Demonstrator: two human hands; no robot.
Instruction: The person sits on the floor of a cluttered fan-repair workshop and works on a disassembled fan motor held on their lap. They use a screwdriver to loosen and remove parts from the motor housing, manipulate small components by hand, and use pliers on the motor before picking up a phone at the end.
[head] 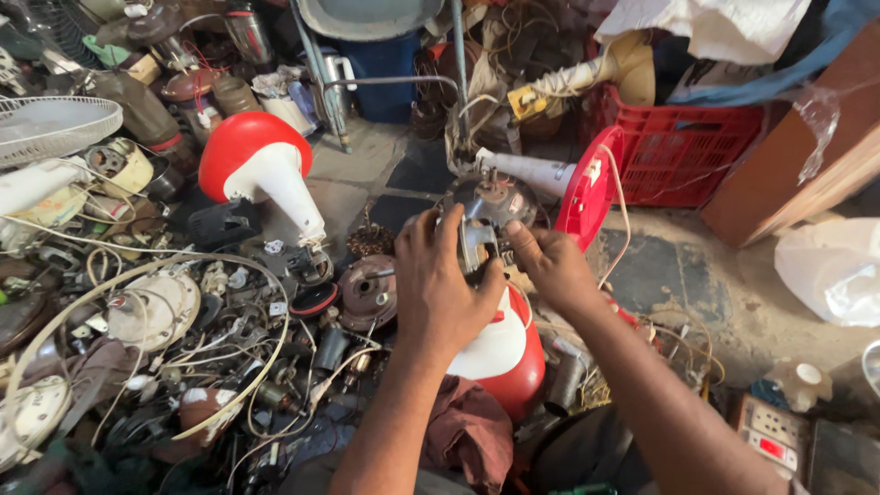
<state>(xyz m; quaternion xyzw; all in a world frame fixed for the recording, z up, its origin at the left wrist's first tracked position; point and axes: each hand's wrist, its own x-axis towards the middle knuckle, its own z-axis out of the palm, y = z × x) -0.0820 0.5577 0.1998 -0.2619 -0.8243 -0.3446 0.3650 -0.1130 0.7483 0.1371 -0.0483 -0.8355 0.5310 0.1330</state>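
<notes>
Both my hands are raised over a cluttered floor, gripping a round metal fan motor (492,209). My left hand (440,280) wraps its near side from the left, fingers curled over the housing. My right hand (550,261) pinches the motor's right side with thumb and fingertips. Under my hands sits a red and white fan base (502,353). A white fan stem with a red round base (587,183) lies just behind the motor.
A heap of motor parts, wires and metal discs (183,321) fills the left. A red and white cone-shaped fan base (261,165) stands behind it. A red plastic crate (683,151), a wooden board (807,156) and a switchboard (775,435) lie at right.
</notes>
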